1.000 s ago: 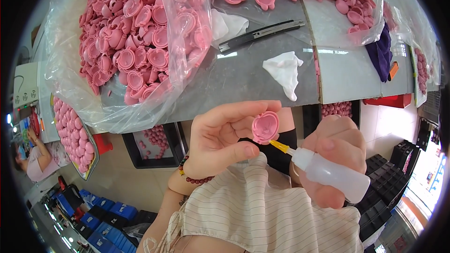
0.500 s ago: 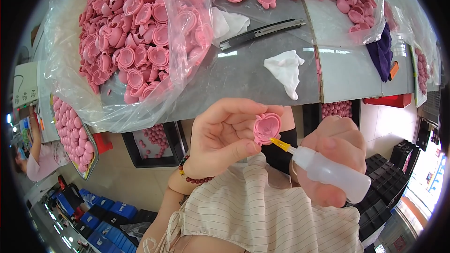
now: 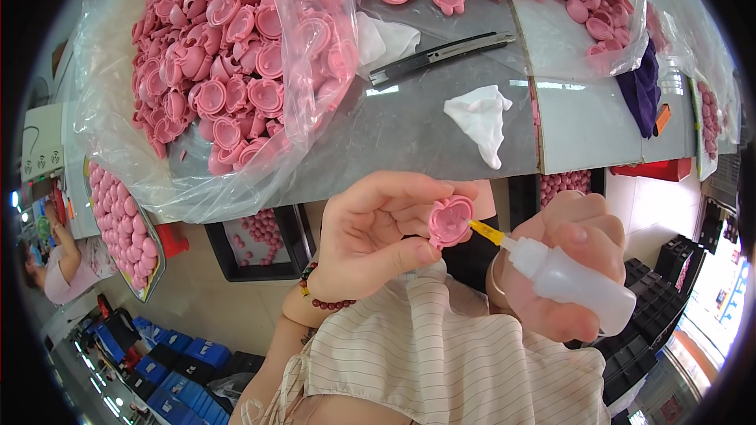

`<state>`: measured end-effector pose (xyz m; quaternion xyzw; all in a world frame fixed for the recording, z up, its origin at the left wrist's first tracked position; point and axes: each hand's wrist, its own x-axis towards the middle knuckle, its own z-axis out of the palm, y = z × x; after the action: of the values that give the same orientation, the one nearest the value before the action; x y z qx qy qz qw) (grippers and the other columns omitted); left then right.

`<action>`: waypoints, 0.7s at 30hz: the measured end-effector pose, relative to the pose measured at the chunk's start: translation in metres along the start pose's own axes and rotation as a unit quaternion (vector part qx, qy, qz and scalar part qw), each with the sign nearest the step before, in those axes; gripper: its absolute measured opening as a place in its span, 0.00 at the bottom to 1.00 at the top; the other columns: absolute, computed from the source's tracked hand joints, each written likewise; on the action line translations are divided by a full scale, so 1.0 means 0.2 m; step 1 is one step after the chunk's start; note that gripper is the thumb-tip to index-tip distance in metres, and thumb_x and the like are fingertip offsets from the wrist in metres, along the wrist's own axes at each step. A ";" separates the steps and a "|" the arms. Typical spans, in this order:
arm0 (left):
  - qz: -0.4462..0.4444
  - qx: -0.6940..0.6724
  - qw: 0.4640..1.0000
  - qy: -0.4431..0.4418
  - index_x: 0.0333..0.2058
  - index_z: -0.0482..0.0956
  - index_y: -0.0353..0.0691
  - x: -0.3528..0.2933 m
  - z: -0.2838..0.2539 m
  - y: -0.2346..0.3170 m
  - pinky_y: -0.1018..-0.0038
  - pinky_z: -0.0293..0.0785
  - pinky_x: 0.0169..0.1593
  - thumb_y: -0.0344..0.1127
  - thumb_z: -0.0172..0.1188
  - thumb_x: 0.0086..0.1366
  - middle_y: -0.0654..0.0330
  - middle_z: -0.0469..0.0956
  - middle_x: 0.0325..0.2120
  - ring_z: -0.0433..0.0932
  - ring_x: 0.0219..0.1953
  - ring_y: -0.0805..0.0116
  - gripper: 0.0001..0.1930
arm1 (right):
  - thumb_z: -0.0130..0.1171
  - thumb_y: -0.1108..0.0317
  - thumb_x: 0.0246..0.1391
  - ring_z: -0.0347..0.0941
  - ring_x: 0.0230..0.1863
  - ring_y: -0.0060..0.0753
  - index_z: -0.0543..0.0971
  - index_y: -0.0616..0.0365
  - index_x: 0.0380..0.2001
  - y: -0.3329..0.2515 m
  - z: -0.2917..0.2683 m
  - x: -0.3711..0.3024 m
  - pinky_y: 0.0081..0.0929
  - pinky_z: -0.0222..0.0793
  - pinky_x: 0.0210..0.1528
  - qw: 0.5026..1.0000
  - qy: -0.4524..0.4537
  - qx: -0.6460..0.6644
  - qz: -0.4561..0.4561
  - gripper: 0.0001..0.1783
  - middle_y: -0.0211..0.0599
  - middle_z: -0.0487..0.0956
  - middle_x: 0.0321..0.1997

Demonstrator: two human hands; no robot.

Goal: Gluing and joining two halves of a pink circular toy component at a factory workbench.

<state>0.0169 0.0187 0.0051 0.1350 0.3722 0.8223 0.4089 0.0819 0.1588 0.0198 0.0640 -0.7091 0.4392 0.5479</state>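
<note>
Between the thumb and fingers of my left hand (image 3: 382, 224) is a small pink plastic shell (image 3: 450, 221), its hollow side showing. My right hand (image 3: 571, 260) is wrapped round a translucent squeeze bottle (image 3: 579, 287) with a yellow needle tip (image 3: 487, 231). The tip points at the right rim of the shell; whether they touch I cannot tell. Above my hands, a crumpled white cloth (image 3: 479, 122) lies on the grey table near its edge. Behind it rests a black utility knife (image 3: 441, 58).
A clear plastic bag (image 3: 110, 138) full of pink shells (image 3: 228, 55) covers the table's left side. More shells (image 3: 598, 0) lie at the back right, near a purple cloth (image 3: 642, 90). Below the table are black trays (image 3: 295, 248). Another person (image 3: 71, 260) sits at far left.
My right hand has drawn the bottle slightly right, and its tip has moved from inside the shell's lower rim to its right edge. The shell has tilted a little.
</note>
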 end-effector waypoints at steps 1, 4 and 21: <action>0.000 0.000 1.000 0.000 0.40 0.63 0.31 0.00 0.00 0.00 0.73 0.69 0.42 0.27 0.62 0.45 0.37 0.66 0.40 0.73 0.37 0.62 0.23 | 0.35 0.39 0.48 0.52 0.14 0.22 0.73 0.68 0.29 0.01 0.00 0.00 0.17 0.38 0.11 1.000 0.005 0.001 -0.013 0.37 0.30 0.60 0.14; 0.014 0.018 1.000 -0.009 0.39 0.63 0.31 0.00 -0.01 0.00 0.71 0.70 0.41 0.27 0.62 0.45 0.37 0.66 0.40 0.73 0.38 0.61 0.23 | 0.35 0.39 0.48 0.52 0.13 0.22 0.73 0.69 0.29 0.01 0.00 -0.01 0.17 0.38 0.11 1.000 0.001 0.005 -0.003 0.37 0.31 0.60 0.14; 0.115 0.087 0.989 -0.037 0.41 0.62 0.30 0.00 -0.07 -0.01 0.74 0.66 0.46 0.16 0.53 0.47 0.40 0.63 0.45 0.68 0.44 0.66 0.19 | 0.41 0.43 0.48 0.55 0.15 0.23 0.69 0.68 0.29 -0.01 -0.04 -0.06 0.19 0.43 0.12 0.995 -0.078 0.049 0.048 0.32 0.32 0.60 0.17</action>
<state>0.0113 0.0119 -0.0065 0.2419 0.4086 0.8231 0.3115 0.0927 0.1582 0.0120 0.0908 -0.7296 0.4925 0.4658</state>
